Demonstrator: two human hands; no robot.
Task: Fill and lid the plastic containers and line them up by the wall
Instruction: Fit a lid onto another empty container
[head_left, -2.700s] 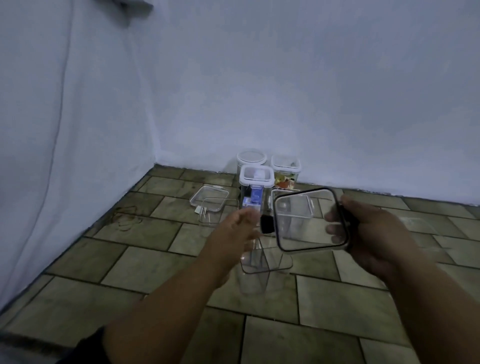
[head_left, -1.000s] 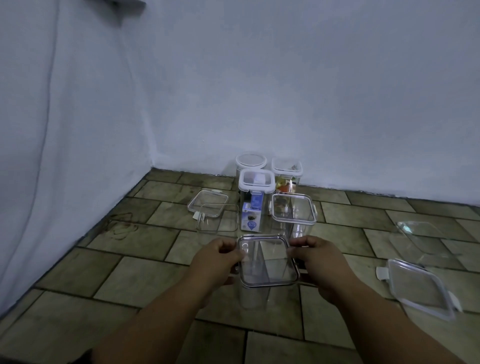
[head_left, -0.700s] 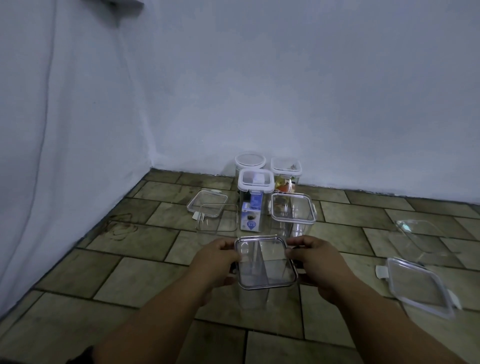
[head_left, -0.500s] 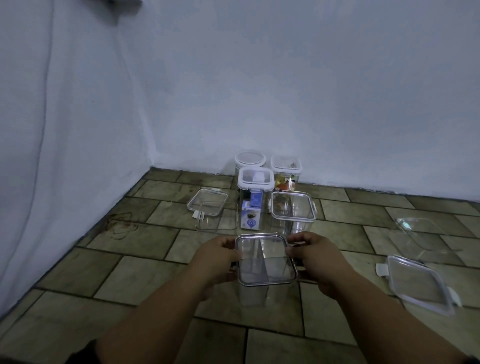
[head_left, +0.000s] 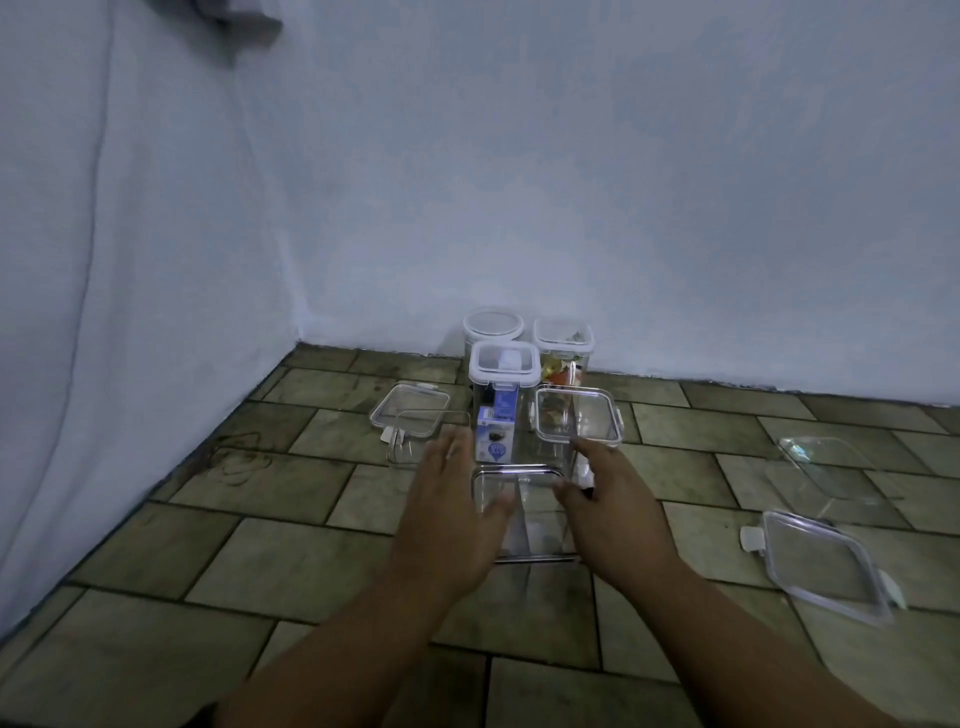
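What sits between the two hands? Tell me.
In the head view, a clear lidded container stands between the left hand and right hand, both open at its sides.

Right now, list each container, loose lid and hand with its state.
near clear container: lidded, looks empty
left hand: open, at its side
right hand: open, at its side
carton container: lidded, filled
round container: lidded
snack container: lidded, filled
right loose lid: flat on floor

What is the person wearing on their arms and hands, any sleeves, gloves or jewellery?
Nothing visible: the left hand and right hand are bare, with no gloves, rings, watch or bracelets. Both forearms are uncovered to the bottom of the picture. A dark patch at the lower left edge might be a sleeve, but that is unclear.
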